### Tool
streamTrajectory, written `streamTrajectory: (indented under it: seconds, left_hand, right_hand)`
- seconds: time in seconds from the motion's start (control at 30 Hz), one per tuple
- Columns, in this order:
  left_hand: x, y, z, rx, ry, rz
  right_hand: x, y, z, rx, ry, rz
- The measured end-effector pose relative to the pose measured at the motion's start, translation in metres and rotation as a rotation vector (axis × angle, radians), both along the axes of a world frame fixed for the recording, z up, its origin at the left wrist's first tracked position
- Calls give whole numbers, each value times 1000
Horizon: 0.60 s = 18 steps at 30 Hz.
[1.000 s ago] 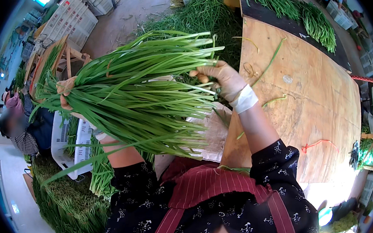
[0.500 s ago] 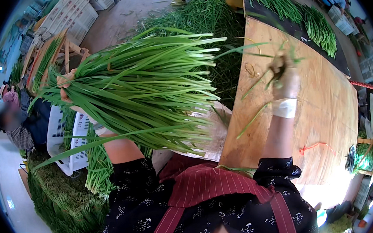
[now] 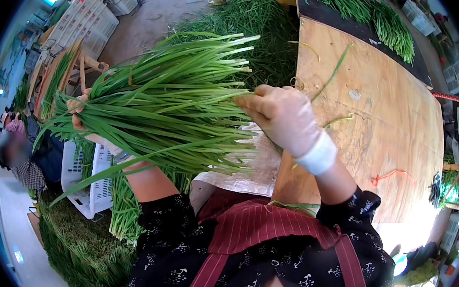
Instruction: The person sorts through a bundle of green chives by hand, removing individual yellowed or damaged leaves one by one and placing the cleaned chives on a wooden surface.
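While the left hand (image 3: 79, 105) supports the bunch of long green leaves (image 3: 156, 109) at its leafy end, the right hand (image 3: 289, 120) is positioned at the pale stem end. The bunch is raised in front of the body, to the left of the table (image 3: 390, 125), with its stems fanned out toward the right. One long leaf (image 3: 108, 173) projects from its lower side toward the lower left.

Left fingers: clamped around the leafy portion; partly covered by leaves. Right fingers: drawn together, pinching a single stalk (image 3: 219, 98) at the stem end. The right hand wears a pale, thin glove with a white band (image 3: 317, 152) at the wrist.

Table surface: bare wood, carrying a loose leaf (image 3: 336, 69), a short yellowish strand (image 3: 338, 120) and a red string (image 3: 393, 176). Beyond the bunch, a heap of green leaves (image 3: 255, 20) lies beside the far left edge of the table. Below the bunch, a pale sheet (image 3: 237, 176) lies near the burgundy striped apron (image 3: 262, 222). To the left, a white crate (image 3: 103, 178) contains leaves; further leaves (image 3: 123, 214) lie just beside it.
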State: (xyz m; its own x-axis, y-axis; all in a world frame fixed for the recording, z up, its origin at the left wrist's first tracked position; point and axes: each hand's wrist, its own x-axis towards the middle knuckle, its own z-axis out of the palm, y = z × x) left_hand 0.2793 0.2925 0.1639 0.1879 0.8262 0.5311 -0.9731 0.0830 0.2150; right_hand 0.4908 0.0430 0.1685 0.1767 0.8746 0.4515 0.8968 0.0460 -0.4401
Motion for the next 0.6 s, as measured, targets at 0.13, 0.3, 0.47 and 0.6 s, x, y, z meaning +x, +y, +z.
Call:
streamTrajectory:
  seconds: [0.13,0.3,0.47,0.6]
  left_hand:
    - [-3,5,-2,62,-3,-64]
    - [0,-2,2,65,17,-30]
    - [12,-14,11,159,-72,-184]
    - [2,-5,5,83,-109,-167]
  right_hand:
    - [0,20,-16,87,8,20]
    - [-1,34,-21,174,118,117]
    - [-4,35,-29,160,610,114]
    - [-2,27,-30,102,788,-28]
